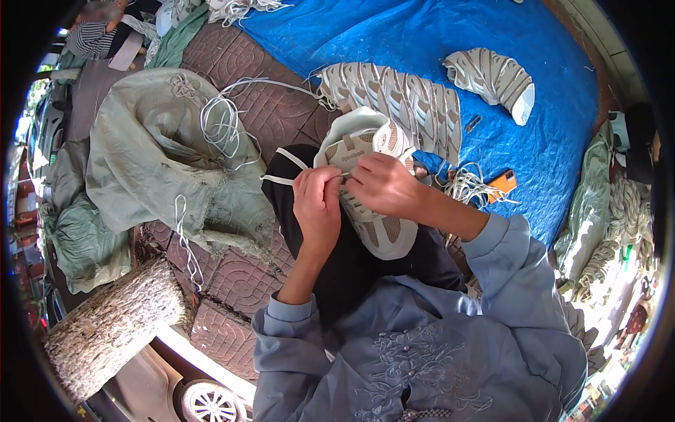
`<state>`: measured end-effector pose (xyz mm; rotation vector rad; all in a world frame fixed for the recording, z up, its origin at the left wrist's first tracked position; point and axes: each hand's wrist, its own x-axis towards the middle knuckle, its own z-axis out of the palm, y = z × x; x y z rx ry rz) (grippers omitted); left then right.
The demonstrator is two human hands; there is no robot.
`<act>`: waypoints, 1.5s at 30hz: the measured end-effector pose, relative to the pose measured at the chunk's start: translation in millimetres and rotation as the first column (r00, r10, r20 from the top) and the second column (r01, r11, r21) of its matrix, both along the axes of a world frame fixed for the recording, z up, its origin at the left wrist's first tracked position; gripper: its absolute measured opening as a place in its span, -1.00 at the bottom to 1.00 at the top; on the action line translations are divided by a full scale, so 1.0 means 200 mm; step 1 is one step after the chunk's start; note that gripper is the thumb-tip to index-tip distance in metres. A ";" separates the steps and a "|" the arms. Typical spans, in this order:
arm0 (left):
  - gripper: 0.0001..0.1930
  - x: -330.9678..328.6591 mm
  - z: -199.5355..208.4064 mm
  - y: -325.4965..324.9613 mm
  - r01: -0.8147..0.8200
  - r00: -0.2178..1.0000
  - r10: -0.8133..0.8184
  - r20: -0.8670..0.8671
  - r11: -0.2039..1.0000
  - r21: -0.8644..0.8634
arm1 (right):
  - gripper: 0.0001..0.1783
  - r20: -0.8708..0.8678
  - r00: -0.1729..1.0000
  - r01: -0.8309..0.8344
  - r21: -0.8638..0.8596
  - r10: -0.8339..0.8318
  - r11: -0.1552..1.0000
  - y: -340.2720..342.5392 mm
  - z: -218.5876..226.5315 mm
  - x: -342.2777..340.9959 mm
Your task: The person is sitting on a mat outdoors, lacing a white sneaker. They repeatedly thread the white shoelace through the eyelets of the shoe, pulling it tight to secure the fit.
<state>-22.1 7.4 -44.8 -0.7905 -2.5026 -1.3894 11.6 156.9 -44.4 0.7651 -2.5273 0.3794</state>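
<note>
A white and beige sneaker upper (394, 239) rests across my dark-trousered lap, toe toward me and its opening facing away. Over the lacing, just below the tongue, both of my hands meet. My left hand (318, 204) is closed in a pinch on a white shoelace (290, 156), whose loose ends stick out to the left. Close beside it, my right hand (385, 184) is also pinched shut at the lacing, its fingers curled over the lace. The hands cover part of the eyelets, and the exact grip of the right fingertips is partly hidden.
Beyond the shoe, nested rows of similar shoe uppers (394, 98) lie by a blue tarp (541, 42), with another stack (492, 81) farther right. White laces (467, 186) lie near an orange phone (503, 185). A grey-green sack (133, 162) and stone block (116, 327) are left.
</note>
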 end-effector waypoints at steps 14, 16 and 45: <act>-0.94 -0.02 0.04 0.02 -0.096 0.978 0.081 0.194 0.993 0.066 | -0.92 0.000 0.982 -0.179 0.305 0.188 0.935 -0.06 0.02 -0.12; -0.94 -0.02 0.05 0.02 -0.110 0.960 0.086 0.265 0.991 0.076 | -0.91 -0.032 0.984 -0.160 0.272 0.175 0.949 -0.07 0.03 -0.10; -0.86 -0.03 0.01 0.06 0.148 0.916 -0.291 -0.277 0.886 -0.439 | -0.87 0.371 0.925 0.264 -0.472 -0.083 0.841 0.08 -0.13 0.05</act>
